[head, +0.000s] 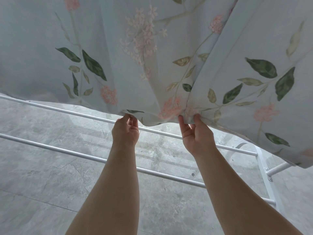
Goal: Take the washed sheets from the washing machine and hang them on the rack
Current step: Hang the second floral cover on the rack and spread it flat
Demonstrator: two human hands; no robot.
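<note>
Pinching the lower hem of the sheet [152, 56] with both hands. Left hand [126, 131] nipping the edge between thumb and fingers [130, 120]; right hand [194, 134] gripping a small gather of hem just alongside, a slack dip of cloth sagging between the two grips.

Hanging above and beyond the fingers, spreading up out of view; not possible to tell what is bearing it overhead. Crossing below and beyond the fingers, apart from the hem: white rails of the rack [67, 109].

Judging the step as spreading and straightening the hanging cloth. Doing it well probably means:
- drawing the grips apart along the hem until the dip flattens
- pulling evenly so the deep fold rising beside the right fingers opens out
- holding the hem off the grey floor [42, 175] beneath

Looking thin and partly see-through, pale blue-grey, printed with green leaves and pink blossom clusters. Probably damp and clinging, so calling for gentle tugs rather than snaps.
</note>
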